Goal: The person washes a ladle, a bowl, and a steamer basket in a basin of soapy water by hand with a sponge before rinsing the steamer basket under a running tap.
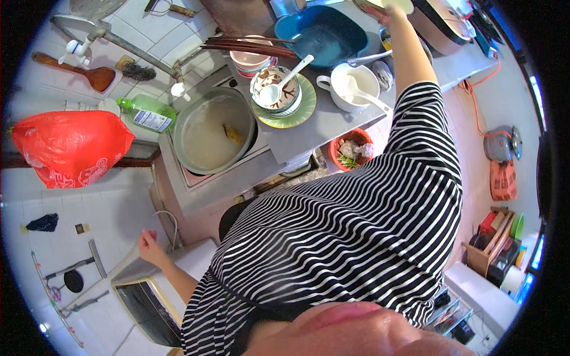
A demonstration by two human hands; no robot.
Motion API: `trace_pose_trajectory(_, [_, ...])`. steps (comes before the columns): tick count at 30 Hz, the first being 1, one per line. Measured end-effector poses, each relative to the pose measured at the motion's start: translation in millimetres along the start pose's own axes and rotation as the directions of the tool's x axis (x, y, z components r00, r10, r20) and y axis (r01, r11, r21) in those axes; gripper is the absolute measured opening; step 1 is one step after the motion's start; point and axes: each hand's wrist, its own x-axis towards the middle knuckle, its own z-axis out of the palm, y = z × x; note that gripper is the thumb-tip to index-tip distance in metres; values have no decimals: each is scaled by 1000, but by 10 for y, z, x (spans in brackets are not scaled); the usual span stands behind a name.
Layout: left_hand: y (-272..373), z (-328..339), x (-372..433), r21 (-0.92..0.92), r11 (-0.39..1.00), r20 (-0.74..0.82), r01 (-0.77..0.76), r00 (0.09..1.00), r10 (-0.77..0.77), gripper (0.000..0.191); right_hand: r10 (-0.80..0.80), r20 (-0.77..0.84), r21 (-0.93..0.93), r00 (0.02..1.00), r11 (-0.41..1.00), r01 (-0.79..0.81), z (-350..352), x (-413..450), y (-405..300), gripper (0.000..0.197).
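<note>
My right hand (392, 12) reaches over the far counter at the top edge, closed on a pale dish (403, 5) that is partly cut off. My left hand (149, 244) hangs at the left with curled fingers and no visible object. A large basin (200, 142) of cloudy water, with something yellow in it, sits in the sink. Beside it, patterned bowls (289, 100) holding a white spoon (294, 78) stand on a green plate (309, 107). Chopsticks (249, 46) lie across a pink bowl stack (249, 58). A white mug (345, 93) holds another spoon.
A blue basin (320, 38) stands at the back of the counter. A red bag (73, 144) and green detergent bottle (151, 113) are left of the sink. A red waste bin (350, 133) stands below the counter edge. A faucet (178, 89) overhangs the sink.
</note>
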Motion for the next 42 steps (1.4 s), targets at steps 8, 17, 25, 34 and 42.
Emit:
trace_pose_trajectory(8, [-565,-250,-378,-48,977,-24,207,978,-209,19,556,-60,184,829,822,-538,-152,1007,406,43])
trace_pose_trajectory(17, [-485,-174,-738,-36,930,-8,365,931,-365,21,566,-60,-81,822,819,-569,-199,1199,626,41])
trace_pose_trajectory(25, [-950,-44,-516,-152,921,83,357,934,-349,16,549,126,-289,827,817,-498,-121,1047,575,37])
trace_pose_trajectory(34, [-787,1310,-110,-202,723,510,661,701,-499,24,519,251,-488,817,797,-356,-159,625,-364,34])
trace_pose_trajectory(42, [-1316,2529,619,561,823,419,89,827,-374,68,406,787,-547,465,807,222,1253,-3211,-727,26])
